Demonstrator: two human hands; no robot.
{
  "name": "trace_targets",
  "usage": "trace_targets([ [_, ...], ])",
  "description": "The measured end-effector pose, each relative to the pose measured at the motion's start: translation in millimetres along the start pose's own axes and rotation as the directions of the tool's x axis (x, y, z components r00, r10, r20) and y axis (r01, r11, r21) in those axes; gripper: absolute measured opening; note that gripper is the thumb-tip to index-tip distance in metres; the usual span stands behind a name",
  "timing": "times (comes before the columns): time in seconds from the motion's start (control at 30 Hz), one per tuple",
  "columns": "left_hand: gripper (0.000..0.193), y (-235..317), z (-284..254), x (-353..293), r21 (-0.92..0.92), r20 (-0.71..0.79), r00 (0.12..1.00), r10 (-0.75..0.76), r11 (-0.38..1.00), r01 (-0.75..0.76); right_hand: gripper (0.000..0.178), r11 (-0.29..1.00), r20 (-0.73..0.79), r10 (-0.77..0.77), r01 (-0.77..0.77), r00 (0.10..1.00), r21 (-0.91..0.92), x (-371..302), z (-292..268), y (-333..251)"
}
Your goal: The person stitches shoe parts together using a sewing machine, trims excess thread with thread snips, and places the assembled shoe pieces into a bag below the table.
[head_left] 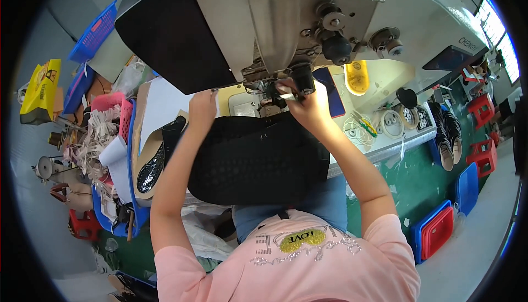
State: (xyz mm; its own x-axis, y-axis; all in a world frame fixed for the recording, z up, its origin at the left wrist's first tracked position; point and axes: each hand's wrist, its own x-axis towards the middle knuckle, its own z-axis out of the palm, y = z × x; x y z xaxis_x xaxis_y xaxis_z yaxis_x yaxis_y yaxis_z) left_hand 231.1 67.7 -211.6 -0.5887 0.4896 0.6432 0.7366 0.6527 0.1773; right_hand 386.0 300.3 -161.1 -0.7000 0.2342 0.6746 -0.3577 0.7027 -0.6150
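Black piece [258,162], a wide soft sheet with rounded lower corners and faint rows of dimples, lies between the forearms below the needle area of the machine [434,13], its lower part hanging over the bench [360,147] edge above the lap. Left hand [203,106] is just above the sheet's left upper corner, fingers curled together; cannot tell whether the left grip is on anything. Right hand [308,103] is beside the needle area at the sheet's upper edge, fingers bent around a small shiny item [287,89], mostly hidden; cannot tell if the right grip is clamped on it. Machine: smooth pale metal, matte black panel at left. Right of the hands: oval yellow dish [357,78], flat dark slab [330,94], green-yellow snips [365,124], round spools [391,123]. Left: glossy black upper [150,169], pink perforated plastic basket [125,116], tangled whitish strips [91,140].
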Motion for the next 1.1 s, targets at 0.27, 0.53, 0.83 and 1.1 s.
trace_targets([
  [0.27,0.012,-111.2,68.7,-20.4,0.027,0.384,0.922,0.056,0.997,-0.072,0.022,0.97,0.047,-0.012,0.023,0.999,-0.243,7.6,7.2,9.0],
  [0.53,0.017,-122.8,77.3,-18.0,-0.091,0.42,0.893,-0.162,0.971,0.219,0.014,0.689,-0.122,-0.712,0.654,0.692,-0.314,-14.9,-82.2,-43.9],
  [0.83,0.021,-128.9,69.2,-18.1,-0.377,0.398,0.861,-0.317,0.799,0.469,0.045,0.595,-0.109,-0.712,0.514,0.694,-0.618,50.3,-157.6,-37.8],
  [1.1,0.012,-112.9,58.5,-15.4,-0.192,0.136,0.949,-0.286,0.932,0.308,0.038,0.623,-0.21,-0.696,0.433,0.686,-0.652,30.1,-161.5,-63.7],
])
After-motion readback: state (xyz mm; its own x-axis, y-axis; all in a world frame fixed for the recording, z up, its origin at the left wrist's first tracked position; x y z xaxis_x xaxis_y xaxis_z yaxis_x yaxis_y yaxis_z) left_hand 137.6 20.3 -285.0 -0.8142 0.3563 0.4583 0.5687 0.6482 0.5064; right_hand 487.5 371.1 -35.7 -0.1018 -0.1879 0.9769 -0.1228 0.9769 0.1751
